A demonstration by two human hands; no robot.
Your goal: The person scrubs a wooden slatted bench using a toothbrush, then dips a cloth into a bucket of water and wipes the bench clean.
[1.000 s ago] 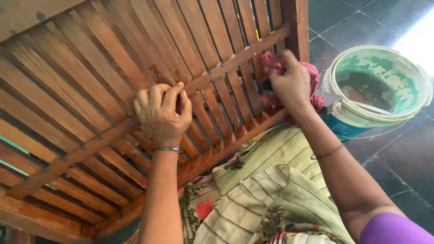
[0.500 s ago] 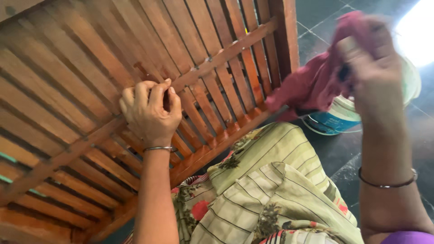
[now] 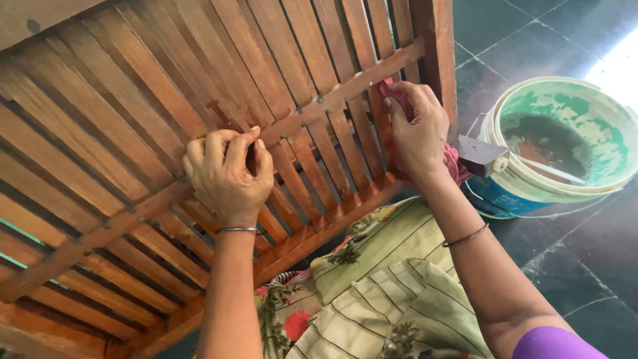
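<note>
Left hand (image 3: 226, 176) fingers curled, gripping a slat of the wooden frame (image 3: 133, 100); right hand (image 3: 419, 129) fingers clutch a red cloth (image 3: 454, 163) pressed against the slats.

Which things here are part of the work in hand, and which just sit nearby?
In use:
- left hand, fingers curled over the cross rail of the slatted panel
- right hand, pressing a red cloth on the slats

Nearby, untouched:
- bucket on the tiled floor
- scraper lying across the bucket's rim
- striped fabric on the lap
</note>
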